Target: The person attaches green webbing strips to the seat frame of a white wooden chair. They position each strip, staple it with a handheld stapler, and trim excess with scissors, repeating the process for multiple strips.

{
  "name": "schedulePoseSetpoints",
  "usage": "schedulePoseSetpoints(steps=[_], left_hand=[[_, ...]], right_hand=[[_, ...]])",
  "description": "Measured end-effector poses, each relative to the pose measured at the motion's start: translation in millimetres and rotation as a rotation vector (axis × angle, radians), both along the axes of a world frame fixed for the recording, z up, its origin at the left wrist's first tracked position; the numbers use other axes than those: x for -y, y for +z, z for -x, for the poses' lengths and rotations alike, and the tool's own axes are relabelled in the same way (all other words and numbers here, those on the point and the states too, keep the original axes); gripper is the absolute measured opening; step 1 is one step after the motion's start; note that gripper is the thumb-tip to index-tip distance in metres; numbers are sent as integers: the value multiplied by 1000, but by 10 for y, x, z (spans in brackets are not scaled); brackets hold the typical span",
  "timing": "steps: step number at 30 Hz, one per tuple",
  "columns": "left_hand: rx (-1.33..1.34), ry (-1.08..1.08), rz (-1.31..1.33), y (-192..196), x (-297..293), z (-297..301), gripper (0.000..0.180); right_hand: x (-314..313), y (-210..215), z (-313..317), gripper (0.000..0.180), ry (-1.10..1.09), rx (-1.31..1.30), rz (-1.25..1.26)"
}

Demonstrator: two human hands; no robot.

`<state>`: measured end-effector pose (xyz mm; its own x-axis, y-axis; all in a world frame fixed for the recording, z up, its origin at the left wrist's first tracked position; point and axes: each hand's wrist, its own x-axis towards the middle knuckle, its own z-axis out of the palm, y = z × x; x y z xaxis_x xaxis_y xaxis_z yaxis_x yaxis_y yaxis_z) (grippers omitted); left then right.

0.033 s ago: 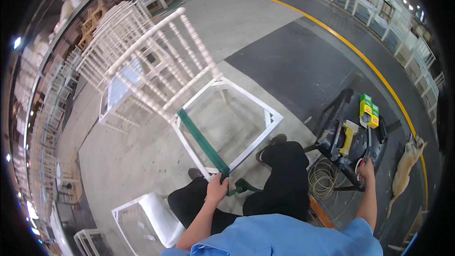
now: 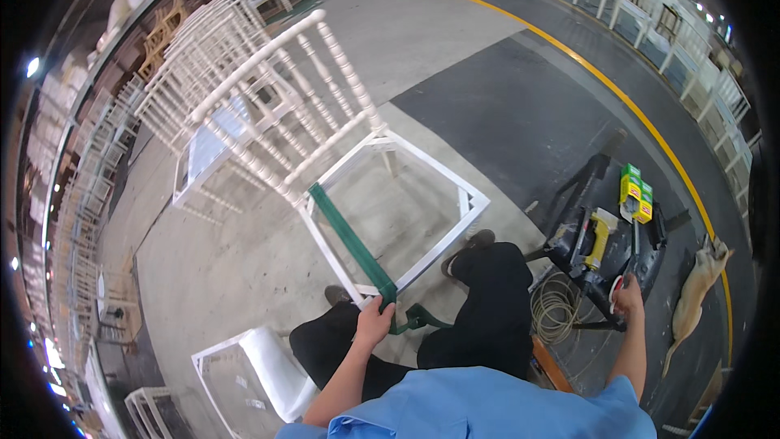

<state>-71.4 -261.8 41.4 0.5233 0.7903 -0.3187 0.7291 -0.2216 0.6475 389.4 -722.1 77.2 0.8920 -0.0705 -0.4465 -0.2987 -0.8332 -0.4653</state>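
A white chair frame with a turned-spindle back stands in front of me, its seat open. Green webbing runs along the left side of the seat opening, from the back rail to the near corner. There my left hand is closed on the webbing against the frame. The webbing's loose end hangs toward my legs. Off to the right, my right hand is closed around what looks like red-handled scissors at the edge of a black stool. A yellow staple gun lies on that stool.
Yellow-green boxes sit on the stool; a coiled hose lies beside it. A dog lies on the floor at right. Behind the chair stand more white chairs. A seat frame with white padding is at lower left.
The whole picture has shifted slightly to the right. Both hands keep their places on the webbing and at the stool.
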Motion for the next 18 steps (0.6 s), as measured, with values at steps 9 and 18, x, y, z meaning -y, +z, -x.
schedulePoseSetpoints(steps=[9,18], left_hand=[[718,429,1006,242,-398,267,29],[712,567,982,395,-629,94,25]], right_hand=[[-1100,342,903,65,207,-64,-578],[-3534,292,1549,57,1808,456,-246]])
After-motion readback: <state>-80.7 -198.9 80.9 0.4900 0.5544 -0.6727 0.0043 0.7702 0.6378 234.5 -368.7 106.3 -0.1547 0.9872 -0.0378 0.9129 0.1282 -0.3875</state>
